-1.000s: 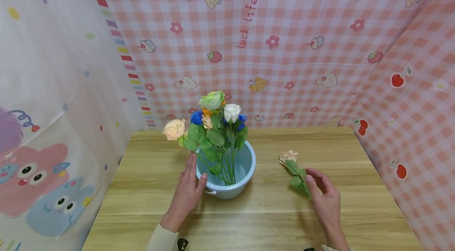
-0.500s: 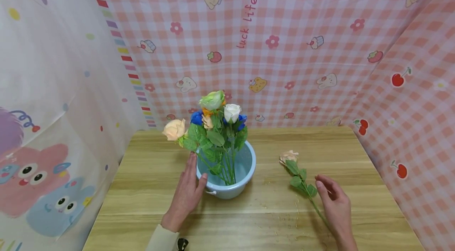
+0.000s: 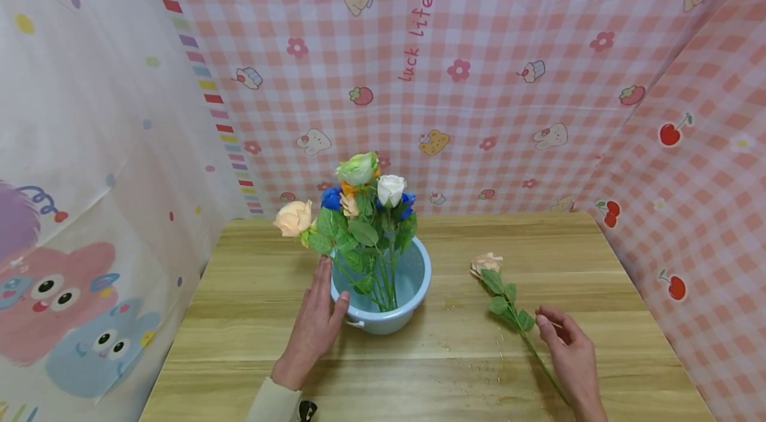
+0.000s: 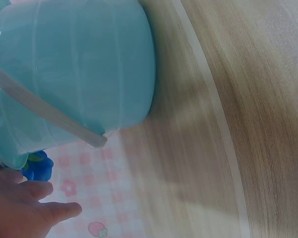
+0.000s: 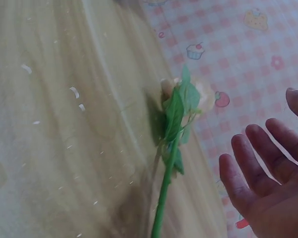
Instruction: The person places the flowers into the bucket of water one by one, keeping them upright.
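Note:
A light blue bucket (image 3: 383,324) stands on the table, holding several artificial flowers with green stems and leaves: a white rose (image 3: 391,190), a green-white bloom (image 3: 358,169), blue ones and a peach rose (image 3: 294,218) leaning out left. My left hand (image 3: 311,329) rests against the bucket's left side with fingers straight; the left wrist view shows this hand (image 4: 20,208) at the rim. On the right, a single peach rose (image 3: 509,308) lies on the table. My right hand (image 3: 571,355) hovers beside its stem, fingers relaxed and holding nothing; in the right wrist view they are spread (image 5: 268,178).
Water drops (image 3: 479,379) dot the wooden table (image 3: 251,342) between the bucket and the loose rose. A pink checked cloth (image 3: 509,109) hangs behind and on the right, a white printed one (image 3: 120,143) on the left. The bucket has a white handle (image 4: 44,111).
My right hand has let go of the loose rose and moved right and towards me, leaving the rose lying with its stem showing. My left hand and the bucket have not moved.

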{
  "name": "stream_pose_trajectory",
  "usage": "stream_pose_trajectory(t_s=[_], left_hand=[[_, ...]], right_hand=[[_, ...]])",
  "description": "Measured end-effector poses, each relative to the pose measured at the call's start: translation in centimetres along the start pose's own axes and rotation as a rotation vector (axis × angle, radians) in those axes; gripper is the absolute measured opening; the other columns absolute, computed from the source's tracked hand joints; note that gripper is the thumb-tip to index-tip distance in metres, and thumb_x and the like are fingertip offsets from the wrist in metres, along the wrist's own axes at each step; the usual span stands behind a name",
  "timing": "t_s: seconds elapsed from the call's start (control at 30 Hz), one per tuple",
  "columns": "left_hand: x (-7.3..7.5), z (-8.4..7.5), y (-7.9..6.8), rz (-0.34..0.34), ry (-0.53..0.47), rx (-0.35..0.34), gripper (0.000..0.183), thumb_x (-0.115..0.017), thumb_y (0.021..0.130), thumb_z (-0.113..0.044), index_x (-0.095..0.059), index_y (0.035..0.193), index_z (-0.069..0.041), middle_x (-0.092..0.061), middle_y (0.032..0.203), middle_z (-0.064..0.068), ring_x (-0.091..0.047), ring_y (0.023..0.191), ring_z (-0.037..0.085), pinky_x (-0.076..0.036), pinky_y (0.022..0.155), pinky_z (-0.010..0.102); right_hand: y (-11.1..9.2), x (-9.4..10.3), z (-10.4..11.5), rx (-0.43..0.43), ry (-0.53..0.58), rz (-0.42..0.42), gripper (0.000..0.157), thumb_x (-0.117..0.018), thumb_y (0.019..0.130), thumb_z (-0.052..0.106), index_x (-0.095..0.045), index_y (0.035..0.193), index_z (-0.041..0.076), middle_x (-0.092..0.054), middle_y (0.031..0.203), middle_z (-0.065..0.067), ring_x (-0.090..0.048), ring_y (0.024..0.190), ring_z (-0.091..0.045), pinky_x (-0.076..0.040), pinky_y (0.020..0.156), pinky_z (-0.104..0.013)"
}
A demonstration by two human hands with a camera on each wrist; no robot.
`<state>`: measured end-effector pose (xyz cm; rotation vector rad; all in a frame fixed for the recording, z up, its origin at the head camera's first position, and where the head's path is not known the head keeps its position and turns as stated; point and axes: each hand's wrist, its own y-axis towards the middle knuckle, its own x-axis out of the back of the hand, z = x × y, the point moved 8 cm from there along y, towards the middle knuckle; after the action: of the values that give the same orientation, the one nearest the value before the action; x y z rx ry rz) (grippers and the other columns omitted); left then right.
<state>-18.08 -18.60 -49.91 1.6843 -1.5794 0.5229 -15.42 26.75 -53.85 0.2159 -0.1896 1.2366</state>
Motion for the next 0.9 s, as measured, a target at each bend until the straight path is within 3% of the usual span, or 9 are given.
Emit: stream_pose_trajectory(t_s=[0.2,0.4,0.47,0.9], left_hand=[[0.0,0.0,-0.1,-0.001,-0.009,-0.002,0.072,-0.045,0.109,-0.035,-0.018,0.163,0.004,-0.015,0.170,0.022,-0.022,0.154,0.041,-0.026,0.116,0.071],[0.0,0.0,0.0,-0.001,-0.010,0.000,0.072,-0.047,0.109,-0.033,-0.018,0.163,0.004,-0.015,0.170,0.021,-0.021,0.155,0.041,-0.026,0.115,0.071],[0.0,0.0,0.0,0.000,-0.009,0.002,0.072,-0.047,0.109,-0.032,-0.018,0.163,0.004,-0.015,0.171,0.021,-0.021,0.155,0.040,-0.026,0.115,0.070],[0.0,0.1,-0.1,0.007,-0.013,0.006,0.072,-0.045,0.110,-0.035,-0.017,0.163,0.003,-0.013,0.171,0.020,-0.020,0.155,0.040,-0.023,0.117,0.069]], right_hand=[[-0.1,-0.1,-1.8,-0.058,-0.088,0.059,0.041,-0.066,0.103,0.025,-0.064,0.131,-0.006,-0.067,0.108,0.022,-0.064,0.091,0.008,-0.056,0.076,-0.016],[-0.2,-0.5,-2.7,-0.095,-0.147,0.102,0.044,-0.066,0.103,0.026,-0.063,0.133,-0.006,-0.068,0.125,-0.019,-0.062,0.090,0.010,-0.057,0.074,-0.017],[-0.2,-0.5,-3.0,-0.115,-0.168,0.115,0.045,-0.066,0.103,0.027,-0.062,0.135,-0.005,-0.065,0.130,-0.025,-0.060,0.090,0.011,-0.056,0.075,-0.017],[0.0,-0.6,-4.2,-0.129,-0.313,0.148,0.043,-0.072,0.099,0.028,-0.067,0.129,-0.002,-0.072,0.122,-0.020,-0.060,0.088,0.008,-0.052,0.074,-0.017]])
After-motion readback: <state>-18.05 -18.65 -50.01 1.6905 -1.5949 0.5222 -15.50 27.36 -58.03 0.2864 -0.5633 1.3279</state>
